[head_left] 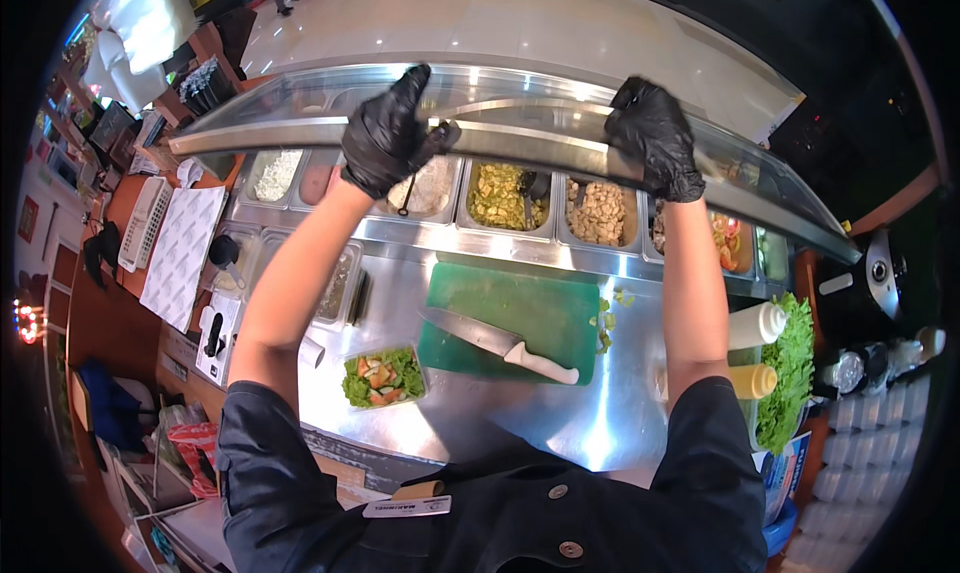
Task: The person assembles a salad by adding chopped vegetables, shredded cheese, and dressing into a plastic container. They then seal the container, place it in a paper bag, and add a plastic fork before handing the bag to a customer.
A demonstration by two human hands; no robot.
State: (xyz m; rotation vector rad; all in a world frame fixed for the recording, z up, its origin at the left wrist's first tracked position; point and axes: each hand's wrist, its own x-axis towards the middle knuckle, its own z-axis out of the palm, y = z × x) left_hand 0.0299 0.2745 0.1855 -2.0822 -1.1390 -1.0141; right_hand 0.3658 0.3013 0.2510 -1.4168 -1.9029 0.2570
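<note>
- The left hand [388,138], in a black glove, is closed over the metal edge of the curved glass cover [520,123], upper centre-left of the frame.
- The right hand [655,133], also gloved, clamps the same edge further right, fingers wrapped over it.
- The cover spans the upper middle, above a row of food pans [505,198].
- Below, at centre, a knife [495,345] lies on a green cutting board [530,318].
- A salad container [383,378] sits just left of the board.
- Two squeeze bottles [757,325] stand at right beside lettuce [790,383].

Raised glass lid [520,133] leaves ingredient pans [505,195] reachable; knife [497,345] lies across cutting board [540,303].
</note>
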